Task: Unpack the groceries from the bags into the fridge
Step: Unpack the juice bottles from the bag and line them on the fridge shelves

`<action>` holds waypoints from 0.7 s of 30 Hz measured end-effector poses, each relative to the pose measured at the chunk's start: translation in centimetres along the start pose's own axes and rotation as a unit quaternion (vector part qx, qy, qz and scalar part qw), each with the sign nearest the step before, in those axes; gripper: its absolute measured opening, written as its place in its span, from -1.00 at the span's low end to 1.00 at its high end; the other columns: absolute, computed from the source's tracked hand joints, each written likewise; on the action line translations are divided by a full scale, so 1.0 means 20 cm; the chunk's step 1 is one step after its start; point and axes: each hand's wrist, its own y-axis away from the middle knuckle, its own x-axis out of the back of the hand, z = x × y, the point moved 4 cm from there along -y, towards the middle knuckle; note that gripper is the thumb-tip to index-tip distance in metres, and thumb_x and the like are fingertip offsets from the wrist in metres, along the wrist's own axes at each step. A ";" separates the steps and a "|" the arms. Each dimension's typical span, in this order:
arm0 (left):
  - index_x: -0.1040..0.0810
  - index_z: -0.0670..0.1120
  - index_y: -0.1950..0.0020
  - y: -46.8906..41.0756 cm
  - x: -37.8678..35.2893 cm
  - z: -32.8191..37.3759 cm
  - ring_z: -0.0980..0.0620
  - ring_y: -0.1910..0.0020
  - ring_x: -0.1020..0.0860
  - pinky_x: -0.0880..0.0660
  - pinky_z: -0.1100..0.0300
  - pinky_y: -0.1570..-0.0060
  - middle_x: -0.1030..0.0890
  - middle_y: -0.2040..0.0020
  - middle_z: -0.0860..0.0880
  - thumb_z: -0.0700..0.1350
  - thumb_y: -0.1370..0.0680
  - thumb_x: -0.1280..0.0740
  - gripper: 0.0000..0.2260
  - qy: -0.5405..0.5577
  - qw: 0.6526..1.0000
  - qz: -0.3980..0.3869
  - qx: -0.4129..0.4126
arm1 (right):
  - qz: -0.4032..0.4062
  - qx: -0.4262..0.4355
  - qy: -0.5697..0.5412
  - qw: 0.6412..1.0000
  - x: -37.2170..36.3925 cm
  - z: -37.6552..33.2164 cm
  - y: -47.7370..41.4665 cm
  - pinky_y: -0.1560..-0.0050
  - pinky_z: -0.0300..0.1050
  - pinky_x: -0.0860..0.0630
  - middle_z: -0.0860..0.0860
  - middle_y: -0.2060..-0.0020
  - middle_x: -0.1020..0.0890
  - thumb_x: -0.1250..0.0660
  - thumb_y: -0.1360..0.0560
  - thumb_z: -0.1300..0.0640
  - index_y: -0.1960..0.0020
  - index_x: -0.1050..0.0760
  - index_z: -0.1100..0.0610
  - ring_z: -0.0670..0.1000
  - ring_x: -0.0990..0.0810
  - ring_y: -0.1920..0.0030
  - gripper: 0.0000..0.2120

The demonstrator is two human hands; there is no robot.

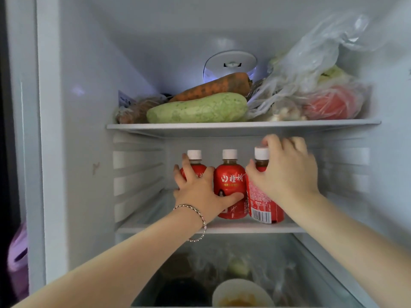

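Three red-labelled bottles with white caps stand in a row on the middle shelf (222,228) of the open fridge (73,130), side by side and touching. The left hand (198,187) has its grip spread wide apart, palm against the left bottle (195,167) with fingers fanned over it, and the thumb lies across the lower front of the middle bottle (230,185); it presses rather than closes round either. A thin chain bracelet (195,218) hangs at that wrist. The right hand (287,172) is draped over the right bottle (261,196), its grip curled round the neck and shoulder from the right side, thumb on the near face; motion blur softens its fingers. This bottle stands a little nearer the shelf's front edge than the others and shows a barcode. The upper shelf (242,125) above is crowded: a pale green squash (198,110) lies along the front, a carrot (215,86) rests behind and on it, a wrapped brownish item is at the far left, and clear plastic bags (311,85) with something red and something pale green fill the right side. A round light fitting (231,64) glows on the back wall. White ribbed rails line both side walls at the middle level. Below, through a clear cover, a white bowl (240,293) of yellowish food and dim bagged items show in the bottom compartment. Outside the fridge at lower left, something lilac (19,258) is partly visible.
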 end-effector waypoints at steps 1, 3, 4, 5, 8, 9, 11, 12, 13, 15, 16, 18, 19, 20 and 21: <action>-0.29 0.18 -0.33 0.00 0.00 0.00 -0.23 -0.47 0.23 -0.20 -0.19 -0.35 0.32 -0.48 -0.01 0.40 -0.27 -0.35 -0.30 0.003 1.000 -0.001 -0.001 | -0.077 -0.040 -0.016 0.996 -0.04 0.04 0.02 0.18 -0.03 -0.41 0.12 0.04 -0.62 -0.31 -0.41 -0.08 -0.20 -0.42 0.13 0.21 -0.52 -0.04 -0.56; -0.28 0.18 -0.35 0.00 0.00 0.00 -0.25 -0.47 0.25 -0.18 -0.20 -0.37 0.34 -0.47 0.00 0.40 -0.28 -0.35 -0.29 0.005 1.000 -0.006 -0.003 | -0.217 -0.127 -0.099 0.963 -0.11 0.09 0.10 -0.04 0.03 -0.47 0.13 -0.24 -0.47 -0.25 -0.46 -0.19 -0.47 -0.10 0.01 0.20 -0.51 -0.16 -0.32; -0.26 0.18 -0.37 0.00 -0.01 0.00 -0.27 -0.47 0.27 -0.16 -0.20 -0.38 0.36 -0.47 -0.01 0.39 -0.28 -0.35 -0.28 0.003 1.000 -0.012 -0.002 | -0.269 -0.154 -0.123 0.943 -0.14 0.10 0.14 -0.09 0.04 -0.48 0.14 -0.31 -0.38 -0.26 -0.44 -0.25 -0.51 0.08 -0.03 0.20 -0.51 -0.18 -0.19; -0.22 0.18 -0.39 0.00 -0.01 0.00 -0.30 -0.46 0.29 -0.14 -0.20 -0.39 0.38 -0.46 -0.02 0.38 -0.29 -0.36 -0.25 -0.001 1.000 -0.024 0.001 | -0.309 -0.168 -0.136 0.926 -0.15 0.09 0.17 -0.12 0.04 -0.48 0.17 -0.36 -0.30 -0.28 -0.40 -0.31 -0.52 0.22 -0.04 0.21 -0.51 -0.19 -0.06; -0.07 0.21 -0.45 -0.03 -0.01 0.00 -0.39 -0.43 0.31 -0.13 -0.22 -0.39 0.45 -0.44 -0.06 0.35 -0.26 -0.41 -0.13 -0.030 0.997 -0.069 0.018 | -0.372 -0.203 -0.159 0.892 -0.19 0.05 0.19 -0.19 -0.02 -0.42 0.22 -0.42 -0.14 -0.34 -0.27 -0.41 -0.49 0.40 -0.01 0.20 -0.44 -0.28 0.18; -0.05 0.21 -0.46 -0.05 -0.01 0.00 -0.42 -0.42 0.28 -0.14 -0.23 -0.41 0.46 -0.44 -0.07 0.34 -0.25 -0.42 -0.11 -0.038 0.996 -0.080 0.022 | -0.383 -0.210 -0.147 0.888 -0.21 0.04 0.18 -0.19 -0.03 -0.41 0.23 -0.42 -0.12 -0.37 -0.24 -0.41 -0.49 0.40 0.02 0.19 -0.43 -0.28 0.22; -0.05 0.20 -0.45 -0.10 -0.03 -0.03 -0.45 -0.42 0.20 -0.14 -0.21 -0.42 0.45 -0.44 -0.11 0.32 -0.25 -0.44 -0.10 -0.049 0.994 -0.097 0.033 | -0.393 -0.206 -0.098 0.891 -0.28 0.02 0.14 -0.17 -0.04 -0.43 0.29 -0.40 -0.12 -0.40 -0.22 -0.41 -0.48 0.41 0.07 0.20 -0.46 -0.24 0.27; -0.06 0.20 -0.45 -0.13 -0.04 -0.04 -0.45 -0.42 0.15 -0.15 -0.19 -0.42 0.44 -0.44 -0.12 0.30 -0.25 -0.45 -0.11 -0.053 0.993 -0.101 0.037 | -0.395 -0.202 -0.075 0.893 -0.33 0.00 0.12 -0.18 -0.03 -0.44 0.32 -0.39 -0.12 -0.39 -0.22 -0.41 -0.48 0.42 0.09 0.22 -0.47 -0.22 0.28; -0.07 0.19 -0.45 -0.17 -0.05 -0.07 -0.45 -0.42 0.11 -0.17 -0.17 -0.42 0.44 -0.44 -0.13 0.29 -0.26 -0.45 -0.12 -0.051 0.993 -0.102 0.040 | -0.397 -0.198 -0.062 0.894 -0.38 -0.02 0.11 -0.19 -0.02 -0.45 0.35 -0.38 -0.12 -0.39 -0.23 -0.41 -0.48 0.43 0.12 0.23 -0.47 -0.23 0.28; -0.08 0.19 -0.46 -0.23 -0.08 -0.12 -0.45 -0.42 0.09 -0.17 -0.16 -0.41 0.43 -0.44 -0.15 0.27 -0.27 -0.46 -0.13 -0.050 0.992 -0.100 0.050 | -0.404 -0.194 -0.058 0.892 -0.50 -0.06 0.08 -0.23 -0.01 -0.43 0.39 -0.38 -0.12 -0.38 -0.27 -0.38 -0.47 0.42 0.17 0.25 -0.41 -0.28 0.26; -0.08 0.18 -0.46 -0.27 -0.10 -0.15 -0.46 -0.42 0.11 -0.16 -0.17 -0.42 0.43 -0.45 -0.15 0.26 -0.27 -0.46 -0.13 -0.051 0.992 -0.102 0.057 | -0.409 -0.196 -0.059 0.889 -0.55 -0.08 0.06 -0.23 -0.01 -0.43 0.41 -0.38 -0.12 -0.39 -0.28 -0.36 -0.47 0.42 0.20 0.27 -0.38 -0.31 0.25; -0.08 0.17 -0.46 -0.35 -0.11 -0.21 -0.47 -0.42 0.15 -0.11 -0.20 -0.43 0.43 -0.45 -0.17 0.25 -0.28 -0.46 -0.13 -0.054 0.990 -0.107 0.069 | -0.429 -0.202 -0.052 0.879 -0.67 -0.12 0.02 -0.24 0.01 -0.44 0.42 -0.38 -0.13 -0.39 -0.29 -0.35 -0.46 0.43 0.22 0.29 -0.34 -0.33 0.25; -0.08 0.17 -0.47 -0.39 -0.13 -0.23 -0.46 -0.43 0.16 -0.09 -0.19 -0.43 0.43 -0.45 -0.18 0.24 -0.29 -0.47 -0.13 -0.056 0.990 -0.110 0.074 | -0.436 -0.206 -0.050 0.875 -0.74 -0.13 0.00 -0.24 0.02 -0.45 0.41 -0.38 -0.12 -0.39 -0.29 -0.35 -0.46 0.43 0.22 0.31 -0.33 -0.33 0.26; -0.07 0.17 -0.47 -0.41 -0.13 -0.26 -0.46 -0.43 0.17 -0.05 -0.18 -0.44 0.42 -0.46 -0.19 0.23 -0.30 -0.47 -0.13 -0.057 0.989 -0.115 0.079 | -0.441 -0.209 -0.050 0.872 -0.80 -0.15 -0.01 -0.23 0.02 -0.45 0.41 -0.39 -0.11 -0.39 -0.28 -0.36 -0.46 0.43 0.22 0.33 -0.33 -0.32 0.26; -0.06 0.17 -0.48 -0.45 -0.15 -0.28 -0.45 -0.43 0.18 -0.02 -0.17 -0.43 0.42 -0.46 -0.21 0.22 -0.30 -0.47 -0.12 -0.059 0.988 -0.121 0.075 | -0.443 -0.208 -0.051 0.870 -0.85 -0.16 -0.03 -0.20 0.01 -0.45 0.40 -0.39 -0.08 -0.39 -0.27 -0.36 -0.46 0.42 0.21 0.33 -0.33 -0.31 0.26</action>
